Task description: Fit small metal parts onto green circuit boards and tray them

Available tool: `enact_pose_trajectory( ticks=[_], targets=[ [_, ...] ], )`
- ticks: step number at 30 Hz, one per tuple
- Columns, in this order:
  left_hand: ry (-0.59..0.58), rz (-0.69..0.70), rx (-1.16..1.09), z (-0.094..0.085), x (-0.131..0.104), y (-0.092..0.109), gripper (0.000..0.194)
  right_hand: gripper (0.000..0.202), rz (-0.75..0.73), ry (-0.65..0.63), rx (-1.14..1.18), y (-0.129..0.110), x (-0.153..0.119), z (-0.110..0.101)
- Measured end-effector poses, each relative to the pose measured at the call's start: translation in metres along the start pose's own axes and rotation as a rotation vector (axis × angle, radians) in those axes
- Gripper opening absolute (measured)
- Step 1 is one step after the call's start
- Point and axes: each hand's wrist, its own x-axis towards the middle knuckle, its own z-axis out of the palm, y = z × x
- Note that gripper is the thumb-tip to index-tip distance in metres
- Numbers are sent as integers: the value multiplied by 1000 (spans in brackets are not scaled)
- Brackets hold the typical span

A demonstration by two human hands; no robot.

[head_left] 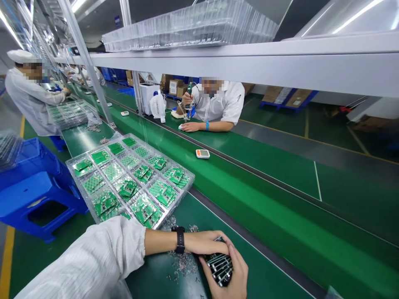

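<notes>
My left hand (208, 243), with a black watch strap on its wrist, reaches across from the left and closes over the top of a black bundle with parallel silvery strips (220, 265). My right hand (239, 272) wraps around the bundle from the right and below. Its exact kind I cannot make out, and the fingers hide part of it. Small loose metal pieces (186, 263) lie scattered on the green bench (158, 276) beside my left wrist. Just beyond my forearm is a clear compartment tray (183, 192), filled with green circuit boards (162, 192).
A green conveyor belt (249, 195) runs past the bench, carrying a white-and-orange device (202, 154). Opposite, a person (215, 108) holds a power screwdriver (189, 93). An overhead shelf (249, 68) bears clear trays (187, 29). Blue stools (40, 199) stand left, near another person (29, 95).
</notes>
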Motion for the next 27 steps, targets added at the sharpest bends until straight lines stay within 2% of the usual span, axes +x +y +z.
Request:
enact_pose_trajectory(
  ticks=[2, 6, 9, 12, 16, 21, 24, 27],
  targets=[
    [-15, -8, -54, -1, 2, -2, 46, 78, -11, 12, -3, 1, 0, -1],
    [-79, -23, -205, 0, 3, -2, 73, 79, 4, 0, -56, 7, -3, -4],
    [-180, -33, -354, 2, 4, 2, 77, 83, -8, 9, -93, 13, -5, -6],
    [-224, -88, -426, 2, 5, 4, 76, 84, -40, 29, -104, 17, -5, -8],
    [-275, -80, -394, 0, 7, 3, 73, 84, -102, 29, -78, 14, -4, -10],
    [-338, -74, -310, -3, 6, 2, 92, 79, -54, 45, -44, 2, -5, -9],
    [-369, -7, -295, -1, 6, 2, 82, 79, -36, 55, -35, 2, -5, -9],
    [-389, 5, -296, 2, 9, -2, 65, 82, -96, 45, -27, 10, -5, -10]
  ],
)
